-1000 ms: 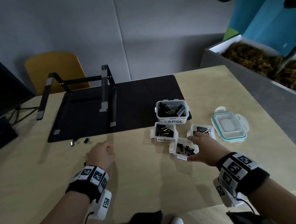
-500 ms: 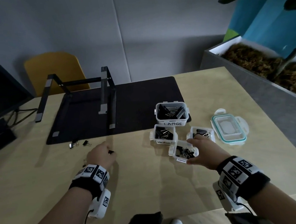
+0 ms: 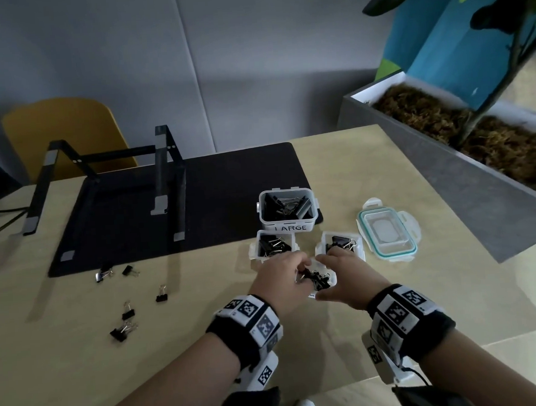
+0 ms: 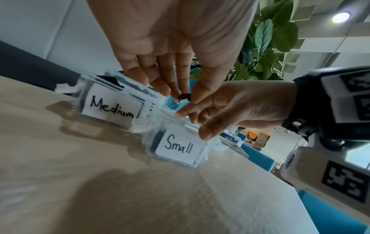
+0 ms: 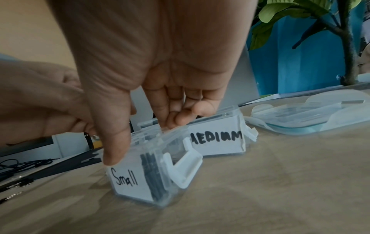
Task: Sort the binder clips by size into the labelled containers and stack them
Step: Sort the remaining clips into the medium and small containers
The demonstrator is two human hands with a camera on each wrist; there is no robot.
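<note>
While both hands meet over the Small container, the scene reads so:
Left hand: fingers curled, thumb and fingertips pinching a small binder clip just above that container's open top.
Right hand: curled round the Small container, thumb on its labelled front, other fingers on its far rim.
Small container: on the counter, nearest the person, holding black clips.
Medium containers: one left behind it, another right behind it, both holding clips.
LARGE container: farthest back, on the corner of the black mat, filled with big clips.
Loose clips: scattered on the counter well to the left.
Lid: flat, right of the containers.
Laptop stand: on the mat.
</note>
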